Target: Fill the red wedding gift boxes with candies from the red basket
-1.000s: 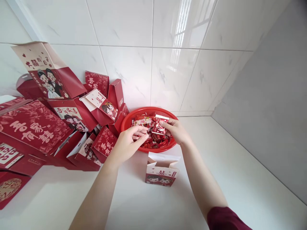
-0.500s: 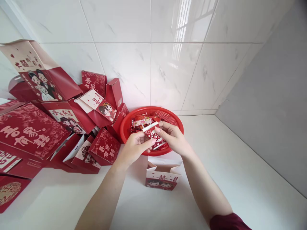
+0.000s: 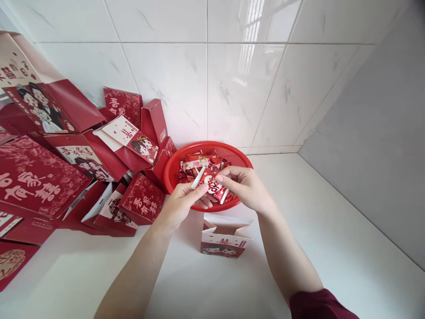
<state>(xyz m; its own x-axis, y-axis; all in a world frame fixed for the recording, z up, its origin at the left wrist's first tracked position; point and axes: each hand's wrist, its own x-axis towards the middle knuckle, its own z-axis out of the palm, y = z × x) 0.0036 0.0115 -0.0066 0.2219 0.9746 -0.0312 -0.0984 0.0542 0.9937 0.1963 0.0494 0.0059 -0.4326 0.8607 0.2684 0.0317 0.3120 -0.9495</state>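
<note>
Between my two hands is a red candy packet (image 3: 212, 182) with white crimped ends and white lettering, held above the basket. My left hand (image 3: 186, 201) pinches its left and lower side, thumb on top. My right hand (image 3: 244, 186) grips its upper right side between thumb and fingers. Under them sits a red plastic basket (image 3: 171, 170) with wrapped sweets (image 3: 195, 164) inside. Nearer to me, a small white and red paper gift box (image 3: 223, 249) stands upright with its top open; a printed couple shows on its front.
Many red gift boxes (image 3: 43, 177) are heaped at the left, some tilted, reaching close to the basket. A tiled wall (image 3: 166, 88) rises behind the white tabletop (image 3: 315, 230). A grey panel (image 3: 372, 146) bounds the right side.
The candy packet has turned in my hands, its right end now dipping lower. My head view has shifted slightly, so everything sits a bit higher in the picture. Both hands keep hold.
</note>
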